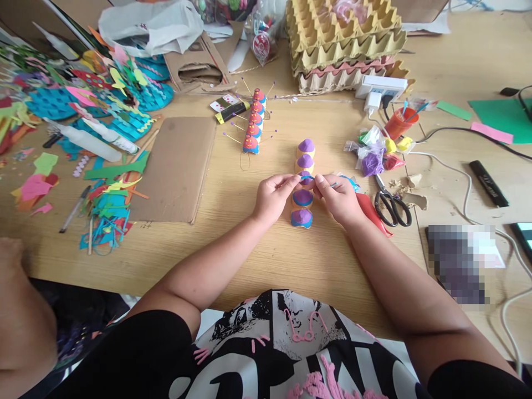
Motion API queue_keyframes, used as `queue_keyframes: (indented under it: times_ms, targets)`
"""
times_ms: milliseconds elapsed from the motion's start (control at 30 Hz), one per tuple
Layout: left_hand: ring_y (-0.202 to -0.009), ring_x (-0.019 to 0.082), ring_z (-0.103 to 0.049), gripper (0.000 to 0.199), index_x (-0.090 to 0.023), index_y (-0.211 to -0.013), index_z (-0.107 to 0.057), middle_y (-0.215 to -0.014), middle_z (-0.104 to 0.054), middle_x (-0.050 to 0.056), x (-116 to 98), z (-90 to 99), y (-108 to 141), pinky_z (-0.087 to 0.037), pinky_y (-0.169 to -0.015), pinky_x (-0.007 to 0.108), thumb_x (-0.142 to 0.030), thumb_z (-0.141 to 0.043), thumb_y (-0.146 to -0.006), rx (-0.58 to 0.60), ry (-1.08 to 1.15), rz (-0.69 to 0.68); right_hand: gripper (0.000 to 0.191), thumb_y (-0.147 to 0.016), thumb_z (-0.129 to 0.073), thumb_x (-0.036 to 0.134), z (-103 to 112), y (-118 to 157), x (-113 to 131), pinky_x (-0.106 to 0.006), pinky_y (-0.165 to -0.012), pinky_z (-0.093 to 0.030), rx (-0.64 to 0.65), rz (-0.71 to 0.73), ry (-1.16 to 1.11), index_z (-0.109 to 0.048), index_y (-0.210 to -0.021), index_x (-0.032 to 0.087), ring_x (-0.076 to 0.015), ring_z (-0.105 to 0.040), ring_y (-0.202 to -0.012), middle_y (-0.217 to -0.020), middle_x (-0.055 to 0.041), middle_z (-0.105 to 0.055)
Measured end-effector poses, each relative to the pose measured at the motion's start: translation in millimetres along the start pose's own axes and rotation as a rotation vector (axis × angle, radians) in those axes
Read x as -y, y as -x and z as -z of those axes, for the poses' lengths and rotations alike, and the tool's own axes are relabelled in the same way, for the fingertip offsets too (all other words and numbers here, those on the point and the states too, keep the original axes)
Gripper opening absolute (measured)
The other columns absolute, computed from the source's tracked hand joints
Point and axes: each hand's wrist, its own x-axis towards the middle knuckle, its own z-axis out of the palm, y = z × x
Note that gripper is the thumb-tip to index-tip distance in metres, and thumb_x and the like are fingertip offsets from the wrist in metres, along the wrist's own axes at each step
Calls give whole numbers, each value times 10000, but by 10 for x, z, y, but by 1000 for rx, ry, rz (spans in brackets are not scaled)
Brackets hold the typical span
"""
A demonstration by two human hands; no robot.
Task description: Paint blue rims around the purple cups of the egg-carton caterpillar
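A row of egg-carton cups with purple domed tops (303, 217) runs away from me on the table, the nearest cups trimmed with blue at the base. Over the middle cup, a thin blue strip (307, 178) stretches between my hands. My left hand (274, 198) pinches its left end between thumb and fingertips. My right hand (338, 198) holds the other end, fingers curled; a short bit of blue shows beside its thumb. Farther back on the left stands a finished-looking red and blue caterpillar (254, 124) with purple-tipped sticks.
Cardboard (174, 166) and foam scraps (110, 210) lie left. Egg trays (344, 50) are stacked at the back. On the right are black scissors (393, 206), clay bags (372, 160), an orange cup (401, 123), a marker (488, 183) and cables. Another person's arm (25, 310) is at lower left.
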Motion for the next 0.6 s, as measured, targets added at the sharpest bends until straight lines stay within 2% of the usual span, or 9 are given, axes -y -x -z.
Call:
queue_keyframes:
  times_ms: [200,433,600]
  targets:
    - [-836,188,-799,504,-198,-868,-858,-859,-852,70,-23,2,14,-611,-851,309,-694,-773,-897,-6,-24,38,754,-851,-627,908,-1,8,24,-299,-584,-349,19,-10,-14,-750,-658,190,-114,-439,-575,-576,13,-509]
    - [-982,198,-813,437,-219,-984,-836,-1025,-864,60,-28,-57,-9,-623,-951,329,-616,-894,-811,-10,91,-7,625,-785,-781,836,-6,-6,1,-294,-649,-406,-20,-6,-66,-726,-752,214,-130,-479,-658,-663,17,-573]
    - [-1045,212,-813,456,-233,-1070,-815,-1124,-853,70,22,-51,-13,-627,-989,353,-552,-947,-772,66,132,22,615,-785,-781,831,1,-1,11,-308,-661,-409,-18,-17,-53,-727,-790,219,-140,-475,-665,-667,20,-574]
